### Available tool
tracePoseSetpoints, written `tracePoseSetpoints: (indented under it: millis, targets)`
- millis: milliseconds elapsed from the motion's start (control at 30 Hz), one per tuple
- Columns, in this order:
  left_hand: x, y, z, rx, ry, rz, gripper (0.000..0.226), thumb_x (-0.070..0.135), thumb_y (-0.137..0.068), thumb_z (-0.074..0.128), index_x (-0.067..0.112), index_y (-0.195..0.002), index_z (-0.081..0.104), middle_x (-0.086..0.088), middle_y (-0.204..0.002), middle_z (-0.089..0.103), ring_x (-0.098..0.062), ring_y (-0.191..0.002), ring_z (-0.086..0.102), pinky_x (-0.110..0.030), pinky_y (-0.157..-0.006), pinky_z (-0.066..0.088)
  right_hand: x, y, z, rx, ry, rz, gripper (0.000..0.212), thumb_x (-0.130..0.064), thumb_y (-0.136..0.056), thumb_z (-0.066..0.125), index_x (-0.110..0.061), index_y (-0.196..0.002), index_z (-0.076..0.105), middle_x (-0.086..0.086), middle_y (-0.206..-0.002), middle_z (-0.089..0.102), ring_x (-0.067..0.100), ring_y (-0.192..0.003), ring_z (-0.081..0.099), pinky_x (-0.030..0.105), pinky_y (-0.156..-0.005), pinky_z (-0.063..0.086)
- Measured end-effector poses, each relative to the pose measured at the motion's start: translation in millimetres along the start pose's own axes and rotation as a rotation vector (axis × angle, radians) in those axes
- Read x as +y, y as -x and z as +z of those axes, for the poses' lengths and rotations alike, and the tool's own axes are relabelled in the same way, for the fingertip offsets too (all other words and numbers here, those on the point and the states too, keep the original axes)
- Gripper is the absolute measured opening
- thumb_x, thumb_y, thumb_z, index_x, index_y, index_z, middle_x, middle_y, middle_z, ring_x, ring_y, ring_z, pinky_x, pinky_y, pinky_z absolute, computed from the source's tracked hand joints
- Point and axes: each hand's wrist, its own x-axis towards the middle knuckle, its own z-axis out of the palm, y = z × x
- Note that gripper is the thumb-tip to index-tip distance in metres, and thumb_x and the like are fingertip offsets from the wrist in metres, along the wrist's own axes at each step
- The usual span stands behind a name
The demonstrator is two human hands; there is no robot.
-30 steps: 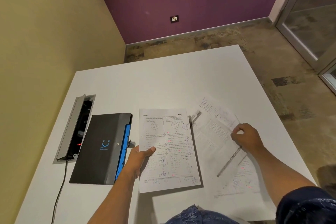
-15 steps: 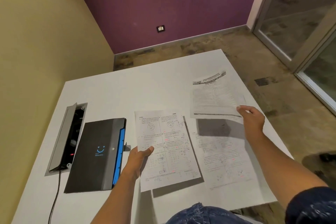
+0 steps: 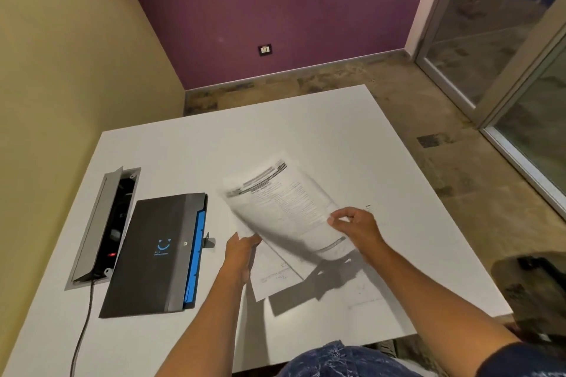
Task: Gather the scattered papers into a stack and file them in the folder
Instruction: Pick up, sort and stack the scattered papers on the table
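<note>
My right hand (image 3: 355, 225) pinches the right edge of a printed sheet (image 3: 281, 208) with a dark header, blurred and tilted above the table. It hangs over the worksheet (image 3: 275, 277) that my left hand (image 3: 240, 249) grips at its left edge. Another paper (image 3: 364, 288) lies flat on the white table (image 3: 306, 138) to the right, partly under the shadow. A black folder (image 3: 159, 251) with blue inner edges lies shut to the left of my left hand.
An open grey cable box (image 3: 102, 226) is set into the table left of the folder, with a black cord (image 3: 81, 333) trailing toward the front edge. The table's right edge drops to the floor; a dark chair (image 3: 533, 294) stands at the right.
My right hand has lifted the printed sheet from the right side of the table and swung it left, over the worksheet held by my left hand.
</note>
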Motion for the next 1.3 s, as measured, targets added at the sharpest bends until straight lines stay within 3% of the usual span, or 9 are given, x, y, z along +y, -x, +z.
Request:
tracePoseSetpoints:
  millis: [133,300,533,633,767,900,967,1067,1300]
  targets:
    - [-0.4,-0.5,-9.5,-0.01,0.001,-0.027,0.044,0.011,-0.103,0.056,0.02,-0.061,0.044,-0.006,-0.062,0.044,-0.017,-0.047,0.043,-0.024,-0.048,0.041,2.8,8.7,7.0,-0.085,0.185,-0.053,0.012,-0.019,-0.078,0.088,-0.014,-0.083,0.077,-0.004,-0.106,0.074,0.011,-0.102,0.066,0.02,-0.086,0.048]
    - [-0.5,4.0,-13.2,0.008,-0.092,0.019,0.049,0.013,-0.103,0.056,0.022,-0.056,0.047,-0.002,-0.057,0.049,-0.015,-0.048,0.046,-0.025,-0.05,0.04,4.1,6.4,5.4,-0.01,0.422,-0.324,0.018,-0.026,-0.072,0.091,-0.028,-0.073,0.073,-0.019,-0.15,0.041,0.009,-0.137,0.037,0.04,-0.113,0.031]
    - [0.9,7.4,-16.6,-0.039,-0.067,0.034,0.044,0.02,-0.104,0.057,0.023,-0.061,0.046,-0.003,-0.061,0.049,-0.015,-0.049,0.045,-0.026,-0.05,0.041,-4.2,1.7,0.8,0.018,0.608,-0.618,0.015,-0.038,-0.069,0.084,-0.031,-0.067,0.071,-0.022,-0.156,0.041,0.005,-0.151,0.021,0.038,-0.117,0.007]
    - [2.0,9.5,-16.7,-0.067,-0.076,0.044,0.04,0.024,-0.103,0.059,0.022,-0.064,0.051,-0.005,-0.064,0.054,-0.017,-0.055,0.05,-0.028,-0.054,0.043,-13.4,-4.2,-2.6,-0.024,0.53,-0.565,0.014,-0.04,-0.072,0.082,-0.031,-0.073,0.072,-0.024,-0.142,0.056,0.002,-0.148,0.028,0.04,-0.119,0.007]
    - [4.2,14.4,-20.0,-0.154,-0.01,0.035,0.014,0.023,-0.09,0.071,0.01,-0.094,0.068,-0.018,-0.086,0.066,-0.03,-0.073,0.063,-0.041,-0.07,0.053,-32.5,-13.1,-8.5,-0.055,0.292,-0.412,0.01,-0.025,-0.08,0.084,-0.025,-0.079,0.074,-0.022,-0.131,0.066,0.002,-0.136,0.047,0.04,-0.115,0.031]
    - [-1.6,10.0,-26.3,-0.207,-0.007,-0.01,0.03,0.0,-0.084,0.073,-0.001,-0.114,0.072,-0.028,-0.111,0.072,-0.045,-0.098,0.069,-0.053,-0.083,0.056,-46.9,-34.0,-14.7,-0.09,0.242,-0.097,0.01,-0.021,-0.082,0.08,-0.015,-0.084,0.072,-0.007,-0.132,0.066,0.013,-0.126,0.056,0.035,-0.109,0.042]
    - [-2.1,9.2,-26.5,-0.208,-0.014,-0.013,0.034,-0.001,-0.085,0.073,0.0,-0.119,0.072,-0.03,-0.116,0.071,-0.047,-0.104,0.069,-0.053,-0.085,0.058,-51.8,-38.3,-16.1,-0.142,0.2,0.011,0.014,-0.018,-0.083,0.081,-0.011,-0.09,0.069,0.006,-0.115,0.073,0.02,-0.109,0.069,0.027,-0.089,0.056]
    - [-0.9,7.7,-25.1,-0.2,0.007,-0.012,0.035,-0.002,-0.085,0.072,-0.001,-0.12,0.071,-0.029,-0.116,0.072,-0.045,-0.103,0.07,-0.048,-0.079,0.061,-54.0,-34.0,-17.3,-0.154,0.226,0.065,0.033,-0.023,-0.084,0.084,-0.012,-0.108,0.064,0.004,-0.096,0.069,0.018,-0.085,0.07,0.024,-0.066,0.052]
    - [-0.7,-0.2,-22.2,-0.121,0.043,0.008,0.035,0.003,-0.087,0.074,0.001,-0.122,0.071,-0.028,-0.117,0.072,-0.05,-0.111,0.067,-0.064,-0.094,0.053,-23.8,-25.4,-10.0,-0.002,0.175,0.012,0.019,-0.02,-0.089,0.079,-0.022,-0.106,0.069,0.005,-0.103,0.063,0.024,-0.1,0.065,0.037,-0.09,0.054]
